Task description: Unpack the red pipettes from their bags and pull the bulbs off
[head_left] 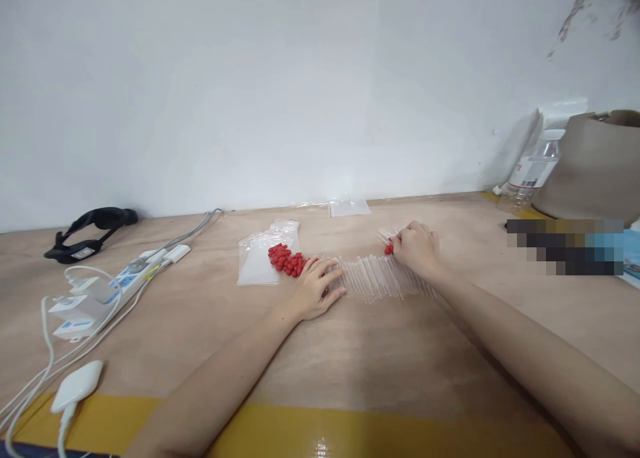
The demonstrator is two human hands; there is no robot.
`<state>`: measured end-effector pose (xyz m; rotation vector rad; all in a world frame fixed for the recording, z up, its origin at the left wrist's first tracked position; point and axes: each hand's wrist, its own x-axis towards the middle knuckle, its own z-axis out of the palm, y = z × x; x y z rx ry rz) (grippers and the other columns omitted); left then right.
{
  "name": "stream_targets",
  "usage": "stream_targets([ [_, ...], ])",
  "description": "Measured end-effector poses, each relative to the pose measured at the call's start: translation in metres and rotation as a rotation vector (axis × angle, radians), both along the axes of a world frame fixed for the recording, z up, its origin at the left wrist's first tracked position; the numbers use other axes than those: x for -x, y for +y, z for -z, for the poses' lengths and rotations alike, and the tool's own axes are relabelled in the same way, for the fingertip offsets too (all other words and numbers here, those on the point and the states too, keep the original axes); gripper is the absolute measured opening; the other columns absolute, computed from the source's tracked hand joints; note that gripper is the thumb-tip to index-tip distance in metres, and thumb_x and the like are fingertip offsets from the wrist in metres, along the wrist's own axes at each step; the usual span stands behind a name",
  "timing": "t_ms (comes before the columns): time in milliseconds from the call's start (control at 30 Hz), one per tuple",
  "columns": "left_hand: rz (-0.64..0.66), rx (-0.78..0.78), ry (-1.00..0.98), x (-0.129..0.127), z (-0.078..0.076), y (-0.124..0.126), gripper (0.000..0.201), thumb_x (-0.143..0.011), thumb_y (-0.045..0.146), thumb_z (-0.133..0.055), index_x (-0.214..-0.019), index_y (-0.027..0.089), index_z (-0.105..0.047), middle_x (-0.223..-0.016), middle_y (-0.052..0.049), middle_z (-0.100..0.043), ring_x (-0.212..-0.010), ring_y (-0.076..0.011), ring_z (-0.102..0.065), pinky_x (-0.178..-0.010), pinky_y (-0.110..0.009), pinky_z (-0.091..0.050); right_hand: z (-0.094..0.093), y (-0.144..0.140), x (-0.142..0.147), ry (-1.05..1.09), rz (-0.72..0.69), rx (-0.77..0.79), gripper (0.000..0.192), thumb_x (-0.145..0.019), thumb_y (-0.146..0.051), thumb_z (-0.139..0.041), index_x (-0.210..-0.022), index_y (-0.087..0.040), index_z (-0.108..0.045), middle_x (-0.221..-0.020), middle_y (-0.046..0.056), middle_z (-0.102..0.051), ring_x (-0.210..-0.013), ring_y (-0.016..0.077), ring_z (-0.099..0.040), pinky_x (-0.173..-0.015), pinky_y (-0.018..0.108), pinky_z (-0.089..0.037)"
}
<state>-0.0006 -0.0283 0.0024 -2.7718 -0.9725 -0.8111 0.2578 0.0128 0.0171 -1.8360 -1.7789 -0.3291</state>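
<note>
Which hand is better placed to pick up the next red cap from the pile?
Probably the left hand: it rests beside the pile of red caps. The right hand is farther off at the clear tubes, already pinching something red.

The near half of the desk (350, 371) lies bare between the two forearms, from the yellow tape strip (310, 431) along the near edge up to the row of clear tubes (380, 278), which runs crosswise at mid-desk. Just left of the row, a heap of red caps (287, 259) and clear zip bags (257, 261) fill the ground. Toward the left edge, a power strip (125, 279), white adapters (75, 311) and trailing cables (30, 385) block the way, with a black strap (90, 231) at the far left corner. At the far right corner stand a plastic bottle (535, 168) and a brown bag (595, 165). One small bag (349, 208) lies at the far edge.
</note>
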Motion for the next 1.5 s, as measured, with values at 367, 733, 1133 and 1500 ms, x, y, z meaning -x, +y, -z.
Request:
stream_targets([
  [367,-0.044,-0.284,-0.018,-0.013,-0.005,-0.005,0.036,-0.085,0.022,-0.044,-0.121,0.021,-0.046,-0.121,-0.01,-0.05,-0.118,-0.0238,-0.04,-0.099,-0.047,-0.028,0.025,-0.053,-0.007,0.383,-0.506,-0.143,0.021,-0.08,-0.035,-0.049,-0.075,-0.02,-0.063,-0.076,0.004,-0.051,-0.074,0.016,-0.05,-0.067,0.03,-0.041],
  [733,0.08,-0.402,0.006,-0.029,0.001,-0.015,0.017,-0.086,0.015,-0.044,-0.094,0.017,-0.059,-0.073,-0.002,-0.061,-0.066,-0.013,-0.052,-0.066,-0.029,-0.038,0.024,-0.082,0.019,0.255,-0.684,-0.093,0.02,-0.081,-0.036,-0.05,-0.092,-0.022,-0.06,-0.088,0.004,-0.059,-0.083,0.0172,-0.052,-0.075,0.033,-0.035],
  [1133,0.144,-0.369,0.079,-0.032,-0.001,-0.026,0.017,-0.087,0.017,-0.042,-0.08,0.014,-0.057,-0.062,-0.002,-0.053,-0.061,-0.013,-0.047,-0.066,-0.029,-0.038,0.02,-0.098,0.025,-0.252,-0.639,-0.31,0.017,-0.084,-0.028,-0.048,-0.078,-0.023,-0.063,-0.058,-0.001,-0.058,-0.066,0.0117,-0.047,-0.07,0.031,-0.022],
  [1500,0.139,-0.307,-0.008,-0.03,0.0,-0.026,0.02,-0.087,0.018,-0.042,-0.075,0.013,-0.057,-0.062,-0.003,-0.055,-0.06,-0.0133,-0.045,-0.063,-0.028,-0.037,0.029,-0.096,0.022,-0.323,-0.588,-0.494,0.01,-0.082,-0.026,-0.053,-0.085,-0.022,-0.062,-0.061,-0.003,-0.059,-0.067,0.0098,-0.048,-0.071,0.029,-0.023],
])
